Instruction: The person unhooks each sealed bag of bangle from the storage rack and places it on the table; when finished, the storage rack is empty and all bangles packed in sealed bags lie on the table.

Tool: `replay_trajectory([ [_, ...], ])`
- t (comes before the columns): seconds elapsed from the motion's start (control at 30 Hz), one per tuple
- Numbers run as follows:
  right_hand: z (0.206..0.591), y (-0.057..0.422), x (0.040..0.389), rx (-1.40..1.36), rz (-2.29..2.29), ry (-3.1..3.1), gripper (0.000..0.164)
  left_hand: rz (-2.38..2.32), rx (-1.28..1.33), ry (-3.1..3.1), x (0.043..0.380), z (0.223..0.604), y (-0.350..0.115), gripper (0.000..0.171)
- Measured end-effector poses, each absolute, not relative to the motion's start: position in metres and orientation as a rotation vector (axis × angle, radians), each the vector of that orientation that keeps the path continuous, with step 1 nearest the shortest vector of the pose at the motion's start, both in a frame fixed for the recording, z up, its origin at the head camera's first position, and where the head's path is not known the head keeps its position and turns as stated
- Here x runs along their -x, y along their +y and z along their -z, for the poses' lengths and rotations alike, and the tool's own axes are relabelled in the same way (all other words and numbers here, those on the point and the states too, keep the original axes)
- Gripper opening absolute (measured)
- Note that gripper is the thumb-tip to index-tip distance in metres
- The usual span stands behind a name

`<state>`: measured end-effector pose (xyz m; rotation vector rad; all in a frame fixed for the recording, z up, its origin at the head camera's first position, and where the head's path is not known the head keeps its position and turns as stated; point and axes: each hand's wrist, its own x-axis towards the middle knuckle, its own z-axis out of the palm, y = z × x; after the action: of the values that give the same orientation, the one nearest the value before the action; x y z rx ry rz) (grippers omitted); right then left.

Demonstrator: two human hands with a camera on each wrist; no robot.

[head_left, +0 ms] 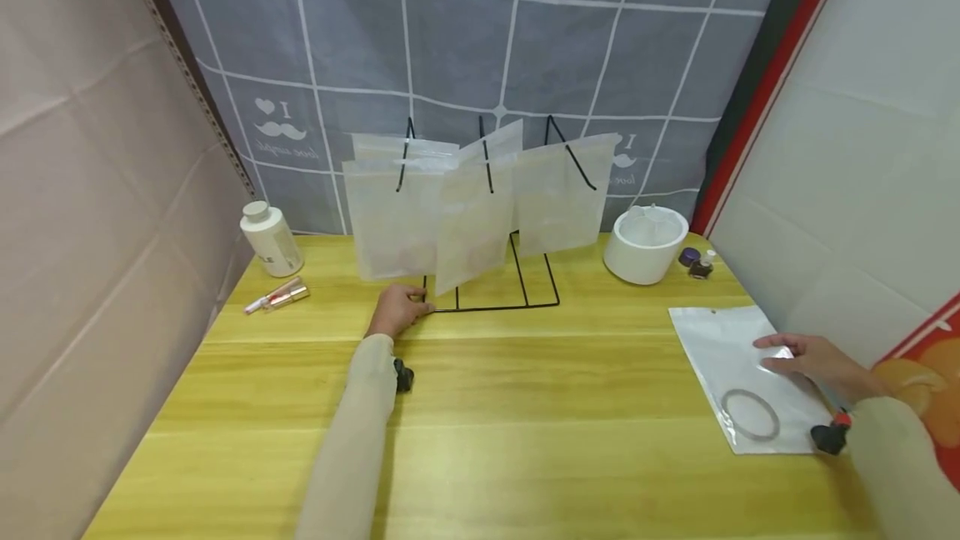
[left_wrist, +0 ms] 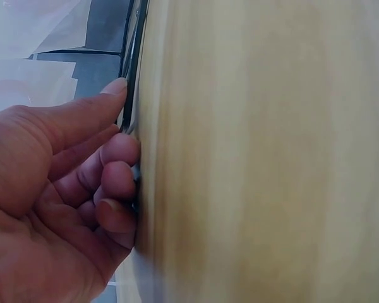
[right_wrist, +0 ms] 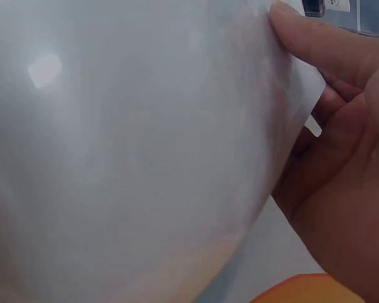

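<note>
My left hand [head_left: 397, 310] pinches the front left corner of a black wire rack [head_left: 495, 308], thumb against the wire in the left wrist view, the other fingers curled by the tabletop. From the rack's prongs hang several translucent white bags [head_left: 397, 215]. At the right side of the table, my right hand [head_left: 821, 363] holds the edge of a white plastic bag [head_left: 705, 357]. The right wrist view shows the thumb [right_wrist: 328, 41] on the bag's upper face and fingers behind its edge. A pale ring [head_left: 750, 415] shows on or through the bag; I cannot tell which.
A white bottle [head_left: 272, 240] and slim cosmetic tubes [head_left: 277, 296] are at the left. Right of the rack stand a round white container [head_left: 645, 252], a small purple-lidded item [head_left: 689, 257] and a dark little bottle [head_left: 701, 267]. Grey gridded cloth [head_left: 465, 32] hangs behind.
</note>
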<state>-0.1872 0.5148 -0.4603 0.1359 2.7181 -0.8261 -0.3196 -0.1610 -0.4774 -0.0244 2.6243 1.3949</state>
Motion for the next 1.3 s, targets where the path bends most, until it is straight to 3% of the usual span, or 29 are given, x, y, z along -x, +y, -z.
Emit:
replay_trajectory([
  [0.23,0.465,0.52,0.19,-0.193,0.851,2.729,0.077,-1.398,0.039,2.622,0.317,0.475,-0.16,0.046],
  [0.53,0.478,0.516,0.186,-0.022,0.758,2.907,0.057,-1.384,0.019,2.631,0.313,0.474,-0.161,0.046],
  [1.3,0.485,0.523,0.18,0.036,0.761,2.998,0.053,-1.371,0.042,2.638,0.313,0.474,-0.156,0.046],
])
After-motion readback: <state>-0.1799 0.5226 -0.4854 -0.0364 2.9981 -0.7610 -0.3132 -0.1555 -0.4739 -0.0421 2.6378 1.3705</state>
